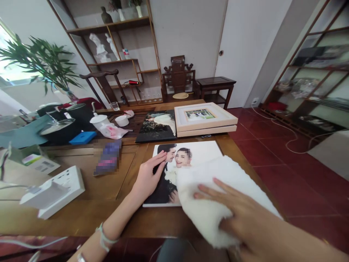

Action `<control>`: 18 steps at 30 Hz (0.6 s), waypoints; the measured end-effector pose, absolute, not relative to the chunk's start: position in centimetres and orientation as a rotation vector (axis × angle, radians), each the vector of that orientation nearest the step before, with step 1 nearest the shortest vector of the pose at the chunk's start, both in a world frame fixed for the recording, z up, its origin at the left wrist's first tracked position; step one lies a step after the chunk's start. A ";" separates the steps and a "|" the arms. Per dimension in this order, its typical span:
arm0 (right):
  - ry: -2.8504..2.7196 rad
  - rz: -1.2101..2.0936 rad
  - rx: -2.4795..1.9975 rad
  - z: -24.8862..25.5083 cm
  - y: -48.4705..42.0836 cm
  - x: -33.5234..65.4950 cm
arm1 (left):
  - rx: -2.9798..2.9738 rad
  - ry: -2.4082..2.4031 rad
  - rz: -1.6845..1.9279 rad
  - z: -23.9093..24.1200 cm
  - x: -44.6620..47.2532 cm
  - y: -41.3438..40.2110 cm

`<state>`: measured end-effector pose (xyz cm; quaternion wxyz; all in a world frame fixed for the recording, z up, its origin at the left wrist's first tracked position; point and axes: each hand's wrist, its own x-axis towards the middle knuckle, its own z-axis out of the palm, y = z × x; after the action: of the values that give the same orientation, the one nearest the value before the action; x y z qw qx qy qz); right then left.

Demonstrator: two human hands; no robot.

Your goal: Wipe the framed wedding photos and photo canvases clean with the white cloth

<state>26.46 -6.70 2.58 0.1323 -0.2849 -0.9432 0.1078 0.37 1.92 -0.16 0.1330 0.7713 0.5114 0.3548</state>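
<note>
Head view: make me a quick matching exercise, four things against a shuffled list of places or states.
Things
1. White cloth
2. Left hand
3. Framed picture
4. Power strip

Places or states
A. Beside the dark photo panel
B. With a plug in it
C. Under the right hand
D. On the couple's photo

Pairs: 1-C, 2-D, 3-A, 4-B
</note>
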 end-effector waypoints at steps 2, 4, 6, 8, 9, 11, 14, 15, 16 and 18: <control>-2.711 0.296 -0.896 3.5 -4.5 27.0 | 2.244 1.481 1.025 -0.1 0.3 1.9; -2.685 0.221 -0.978 4.1 -1.5 27.5 | 2.248 1.478 1.021 -0.1 0.3 1.9; -2.671 0.121 -1.037 4.1 1.8 27.8 | 2.250 1.466 1.013 -0.1 0.3 1.9; -2.648 0.049 -1.096 3.6 4.5 27.9 | 2.250 1.456 1.006 -0.1 0.2 2.0; -2.636 0.033 -1.121 3.4 5.4 27.9 | 2.250 1.455 1.006 -0.2 0.2 2.0; -2.624 0.035 -1.137 3.0 6.2 27.7 | 2.245 1.464 1.012 -0.2 0.2 2.1; -2.664 0.115 -1.099 3.2 4.2 27.3 | 2.242 1.473 1.027 -0.3 0.1 2.2; -2.684 0.160 -1.090 3.4 2.8 27.1 | 2.242 1.475 1.029 -0.3 0.1 2.2; -2.707 0.214 -1.087 3.6 1.2 26.9 | 2.243 1.476 1.029 -0.3 0.2 2.1; -2.738 0.317 -1.085 3.9 -2.2 26.5 | 2.241 1.481 1.028 -0.3 0.2 2.1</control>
<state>26.46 -2.15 3.88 0.0896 -0.3650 -0.9205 0.1067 0.22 2.09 -0.33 0.1322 0.7724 0.5104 0.3542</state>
